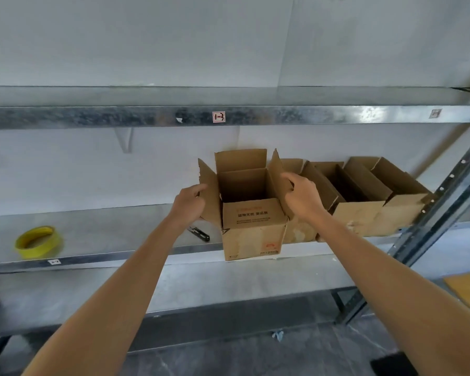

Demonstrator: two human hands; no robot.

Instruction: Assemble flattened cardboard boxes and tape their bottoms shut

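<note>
At shelf edge (120,257), left hand (190,204) and right hand (304,198) hold box (253,232).

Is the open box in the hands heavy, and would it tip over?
Probably light: the box looks empty inside. Its flaps, held by the left hand and right hand, are thin card and would likely bend. It might tip, since its front seems to stick out past the shelf edge.

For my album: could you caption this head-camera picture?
Left hand and right hand hold the flaps of a cardboard box on a metal shelf near yellow tape.
</note>
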